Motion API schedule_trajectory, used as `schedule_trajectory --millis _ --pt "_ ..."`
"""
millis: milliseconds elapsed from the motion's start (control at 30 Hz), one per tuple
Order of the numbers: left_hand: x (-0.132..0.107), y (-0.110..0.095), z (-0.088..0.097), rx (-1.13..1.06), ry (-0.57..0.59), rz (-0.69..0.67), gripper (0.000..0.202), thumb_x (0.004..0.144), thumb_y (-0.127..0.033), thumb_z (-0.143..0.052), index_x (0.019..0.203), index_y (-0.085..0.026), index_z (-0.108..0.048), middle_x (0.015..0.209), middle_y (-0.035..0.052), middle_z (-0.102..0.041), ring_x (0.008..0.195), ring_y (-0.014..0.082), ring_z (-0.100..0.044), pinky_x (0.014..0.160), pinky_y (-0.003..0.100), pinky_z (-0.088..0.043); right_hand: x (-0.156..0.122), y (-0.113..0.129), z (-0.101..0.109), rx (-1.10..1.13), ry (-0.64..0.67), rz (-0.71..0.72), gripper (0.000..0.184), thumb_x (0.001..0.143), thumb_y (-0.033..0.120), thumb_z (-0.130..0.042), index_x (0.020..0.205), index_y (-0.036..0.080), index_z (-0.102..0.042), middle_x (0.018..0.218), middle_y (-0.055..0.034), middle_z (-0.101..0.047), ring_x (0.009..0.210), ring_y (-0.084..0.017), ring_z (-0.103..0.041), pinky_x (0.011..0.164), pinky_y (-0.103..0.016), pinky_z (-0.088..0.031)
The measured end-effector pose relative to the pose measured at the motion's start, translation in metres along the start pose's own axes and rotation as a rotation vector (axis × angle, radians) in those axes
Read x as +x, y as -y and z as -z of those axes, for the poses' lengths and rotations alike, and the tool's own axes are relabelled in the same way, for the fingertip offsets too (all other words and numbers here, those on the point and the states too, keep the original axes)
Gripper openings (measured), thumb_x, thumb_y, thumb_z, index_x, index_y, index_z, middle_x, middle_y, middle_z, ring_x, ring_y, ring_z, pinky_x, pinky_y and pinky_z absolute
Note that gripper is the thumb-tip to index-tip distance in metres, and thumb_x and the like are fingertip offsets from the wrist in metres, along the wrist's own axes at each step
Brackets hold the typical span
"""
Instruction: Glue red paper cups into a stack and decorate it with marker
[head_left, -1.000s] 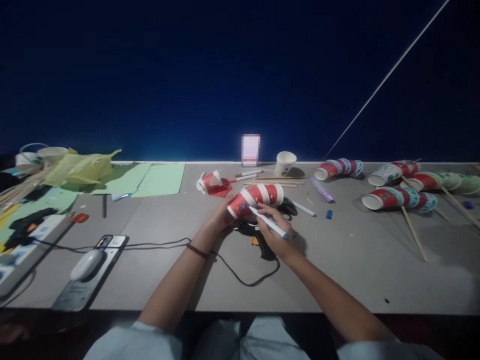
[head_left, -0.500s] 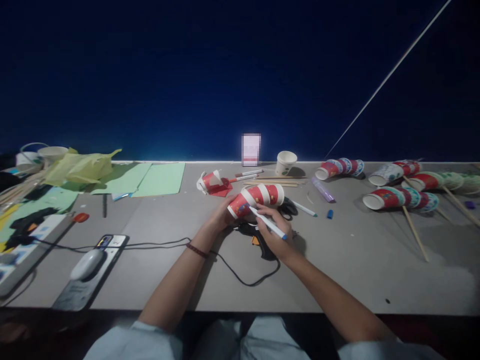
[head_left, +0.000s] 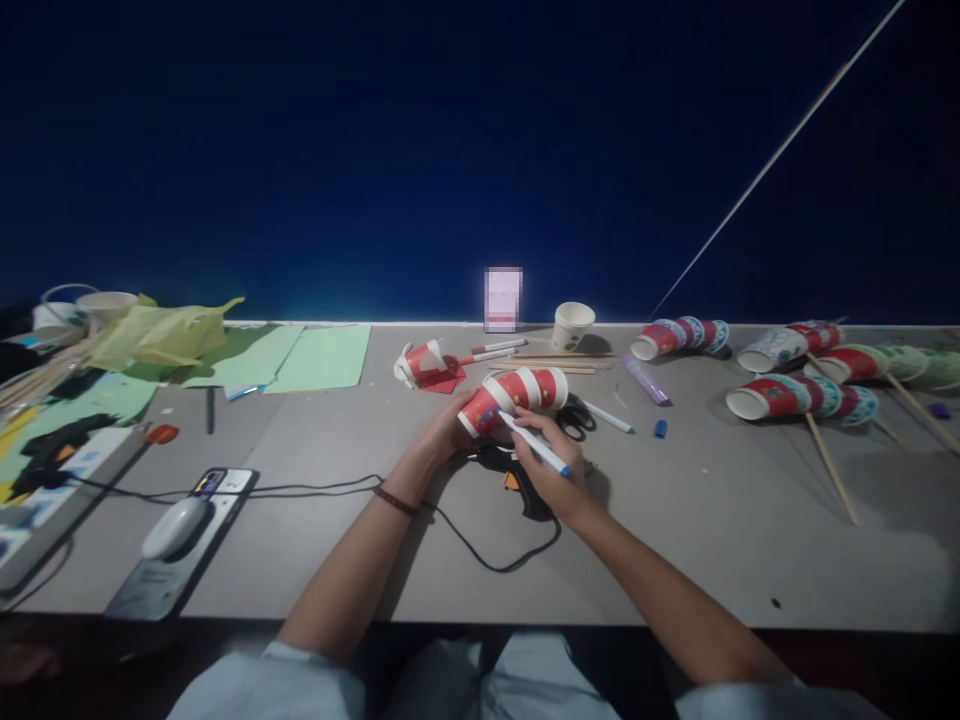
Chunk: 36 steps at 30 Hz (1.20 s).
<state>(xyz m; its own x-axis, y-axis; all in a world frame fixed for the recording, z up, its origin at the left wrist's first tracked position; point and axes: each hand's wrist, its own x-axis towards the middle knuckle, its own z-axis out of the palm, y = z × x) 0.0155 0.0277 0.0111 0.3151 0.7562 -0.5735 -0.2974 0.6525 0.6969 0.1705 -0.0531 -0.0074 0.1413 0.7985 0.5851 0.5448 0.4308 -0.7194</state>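
Note:
A curved chain of red paper cups (head_left: 517, 393) with white rims lies in the grip of my left hand (head_left: 442, 432), whose fingers are partly hidden behind it. My right hand (head_left: 556, 468) is closed around a white marker with a blue end (head_left: 538, 446). The marker's tip meets the side of the leftmost cup, by a blue patch. Below the cups a black glue gun with an orange trigger (head_left: 529, 490) rests on the table. Black scissors (head_left: 576, 418) lie just behind my right hand, beside another marker (head_left: 609, 416).
A white paper cup (head_left: 574, 326), wooden sticks (head_left: 555, 360) and a cut red cup (head_left: 421, 363) are at the back. More cup chains (head_left: 799, 395) lie right. A phone (head_left: 184, 540) bearing a mouse, a power strip (head_left: 67, 495) and green paper (head_left: 319, 357) are left.
The marker and my right hand have shifted very slightly at the cup, and the chain has edged a little to the right. Everything else looks the same.

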Motion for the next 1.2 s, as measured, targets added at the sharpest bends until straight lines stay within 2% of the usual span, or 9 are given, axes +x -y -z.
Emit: schedule_trajectory --millis 500,600,733,867,1067,1200 --pt "0.0000 0.0000 0.0009 -0.022 0.013 -0.004 0.037 0.089 -0.042 -0.059 0.100 -0.009 -0.071 0.070 0.0098 -0.073 0.055 0.0198 -0.067 0.051 0.026 -0.050 -0.0006 0.0001 0.0003 0.053 -0.020 -0.038 0.011 0.087 0.023 -0.061 0.096 0.024 -0.067 0.110 -0.0086 -0.077 0.096 -0.023 -0.076 0.084 -0.036 -0.062" --pt "-0.0005 -0.0002 -0.0003 -0.005 -0.008 0.001 0.037 0.092 -0.041 -0.054 0.098 -0.010 -0.071 0.069 0.0089 -0.072 0.055 0.0193 -0.066 0.051 0.026 -0.051 -0.0005 -0.0008 0.0000 0.034 -0.016 -0.026 0.012 0.086 0.023 -0.062 0.097 0.024 -0.067 0.111 -0.0082 -0.077 0.095 -0.023 -0.076 0.084 -0.036 -0.063" --pt "-0.0008 -0.0001 -0.0004 0.001 0.029 -0.004 0.039 0.094 -0.041 -0.049 0.096 -0.008 -0.071 0.071 0.0101 -0.073 0.055 0.0198 -0.066 0.052 0.028 -0.051 0.0003 0.0003 0.0006 0.031 -0.020 -0.022 0.011 0.087 0.022 -0.061 0.096 0.024 -0.067 0.110 -0.0085 -0.077 0.095 -0.024 -0.076 0.084 -0.036 -0.063" --pt "-0.0002 0.0003 0.0014 -0.004 0.043 -0.010 0.037 0.091 -0.041 -0.054 0.097 -0.009 -0.071 0.074 0.0105 -0.074 0.059 0.0209 -0.068 0.055 0.028 -0.053 0.0004 0.0019 0.0011 0.046 -0.027 -0.034 0.010 0.087 0.022 -0.061 0.095 0.024 -0.066 0.110 -0.0085 -0.077 0.095 -0.024 -0.076 0.085 -0.037 -0.063" --pt "-0.0027 -0.0007 -0.0007 0.018 -0.022 -0.012 0.034 0.090 -0.042 -0.058 0.097 -0.012 -0.071 0.068 0.0073 -0.072 0.055 0.0195 -0.067 0.051 0.026 -0.052 -0.0004 -0.0005 0.0003 0.022 -0.014 -0.001 0.012 0.087 0.022 -0.062 0.097 0.024 -0.067 0.110 -0.0088 -0.077 0.097 -0.024 -0.076 0.086 -0.037 -0.062" --pt "-0.0044 -0.0010 -0.0028 0.000 0.005 -0.029 0.033 0.090 -0.041 -0.057 0.097 -0.012 -0.072 0.071 0.0076 -0.073 0.055 0.0185 -0.067 0.050 0.025 -0.051 0.0002 -0.0010 0.0007 0.003 -0.004 0.020 0.013 0.086 0.022 -0.062 0.098 0.024 -0.068 0.110 -0.0082 -0.077 0.099 -0.024 -0.075 0.089 -0.037 -0.061"
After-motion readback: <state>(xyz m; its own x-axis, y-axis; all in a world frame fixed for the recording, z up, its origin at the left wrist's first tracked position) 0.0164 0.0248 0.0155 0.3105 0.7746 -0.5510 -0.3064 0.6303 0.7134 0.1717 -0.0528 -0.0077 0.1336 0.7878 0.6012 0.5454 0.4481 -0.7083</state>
